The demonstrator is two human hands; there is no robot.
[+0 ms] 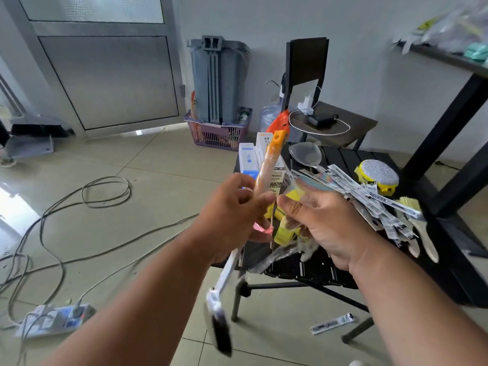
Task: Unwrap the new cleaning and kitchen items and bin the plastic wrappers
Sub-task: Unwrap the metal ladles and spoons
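My left hand [232, 210] grips a long brush with an orange handle [269, 165] near its middle; the handle points up, and the white shaft and dark brush head [220, 320] hang down, blurred. Clear plastic wrap covers the handle. My right hand [324, 223] pinches clear plastic wrapper [287, 225] with yellow items inside, right beside my left thumb. A grey bin [219, 80] stands against the far wall in a purple basket [216, 136].
A low black table [317, 270] carries boxes [248, 159], a metal spatula [306, 154], several packaged strips [369, 196], paintbrushes [422, 233] and a yellow scrubber [377, 175]. One packet [332, 323] lies on the floor. Cables and a power strip [55, 318] lie on the left. A chair [330, 120] stands behind the table.
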